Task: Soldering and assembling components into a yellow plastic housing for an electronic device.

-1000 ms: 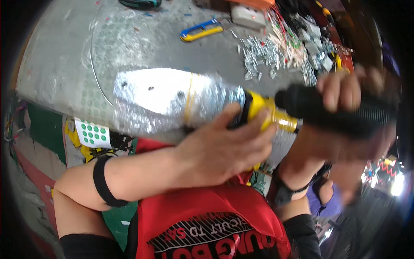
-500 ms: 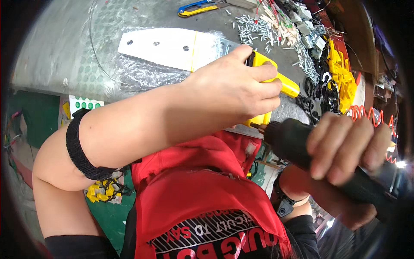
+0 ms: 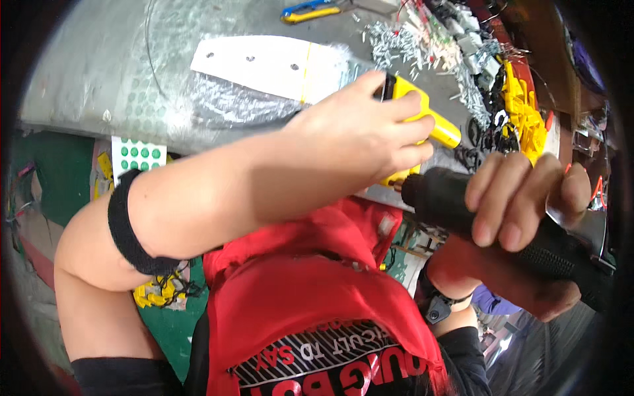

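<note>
My left hand (image 3: 363, 129) is closed round a yellow plastic housing (image 3: 413, 99) with a dark part at its far left corner and a tapered end pointing right. Most of the housing is hidden under my fingers. In my right hand (image 3: 522, 198) is a black electric screwdriver (image 3: 449, 195), gripped along its body. Its coppery tip meets the near end of the housing, just below my left fingers; I cannot tell whether it sits in a screw.
Loose screws (image 3: 396, 49) lie scattered behind the housing, beside a heap of small metal parts. Yellow plastic pieces (image 3: 522, 109) and black cords pile up at the right. A white sheet (image 3: 254, 63) lies on clear plastic film, and a blue-and-yellow cutter (image 3: 310, 13) at the back.
The screwdriver has come up and left in the view, more level, its tip closer against the housing. My left hand keeps its hold. The whole view has shifted slightly.
</note>
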`<state>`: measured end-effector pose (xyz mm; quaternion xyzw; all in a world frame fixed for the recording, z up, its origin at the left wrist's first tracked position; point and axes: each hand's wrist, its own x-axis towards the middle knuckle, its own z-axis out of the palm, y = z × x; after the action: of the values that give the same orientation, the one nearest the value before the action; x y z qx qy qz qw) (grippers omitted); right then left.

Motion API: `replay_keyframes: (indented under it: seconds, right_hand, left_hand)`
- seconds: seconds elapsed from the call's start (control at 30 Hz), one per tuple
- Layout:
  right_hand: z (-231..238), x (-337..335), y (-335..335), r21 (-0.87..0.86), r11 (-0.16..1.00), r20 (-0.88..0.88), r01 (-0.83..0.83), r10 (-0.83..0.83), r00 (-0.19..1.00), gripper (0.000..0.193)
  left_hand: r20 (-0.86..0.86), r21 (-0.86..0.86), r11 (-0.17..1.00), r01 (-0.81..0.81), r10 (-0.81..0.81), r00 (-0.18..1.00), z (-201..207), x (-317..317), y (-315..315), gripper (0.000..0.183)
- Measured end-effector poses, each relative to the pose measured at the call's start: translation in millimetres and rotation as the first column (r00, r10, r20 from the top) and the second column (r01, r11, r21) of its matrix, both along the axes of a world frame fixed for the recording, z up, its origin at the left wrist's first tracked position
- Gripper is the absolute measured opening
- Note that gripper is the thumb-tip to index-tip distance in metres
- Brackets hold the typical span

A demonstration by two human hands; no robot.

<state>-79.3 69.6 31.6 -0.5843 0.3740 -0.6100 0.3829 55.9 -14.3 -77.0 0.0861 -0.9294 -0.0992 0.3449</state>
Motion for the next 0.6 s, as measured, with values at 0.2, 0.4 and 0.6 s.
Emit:
replay_keyframes:
  seconds: [0.2, 0.4, 0.6]
  right_hand:
    - [31, -37, 3, 0.145, 0.921, -0.116, -0.36, 0.378, 0.919, 0.061]
    - [33, -46, 9, 0.035, 0.958, -0.102, -0.283, 0.285, 0.953, 0.052]
    - [18, -67, -11, 0.086, 0.815, -0.186, -0.573, 0.578, 0.795, 0.053]
  left_hand:
    - [0.064, 0.07, 0.997, 0.027, -0.031, 0.997, 6, 1, 11, 0.049]
    - [0.126, 0.124, 0.992, 0.015, -0.031, 0.992, 6, 0, 15, 0.07]
    - [0.065, 0.088, 0.989, -0.117, 0.112, 0.992, -1, -12, 31, 0.057]
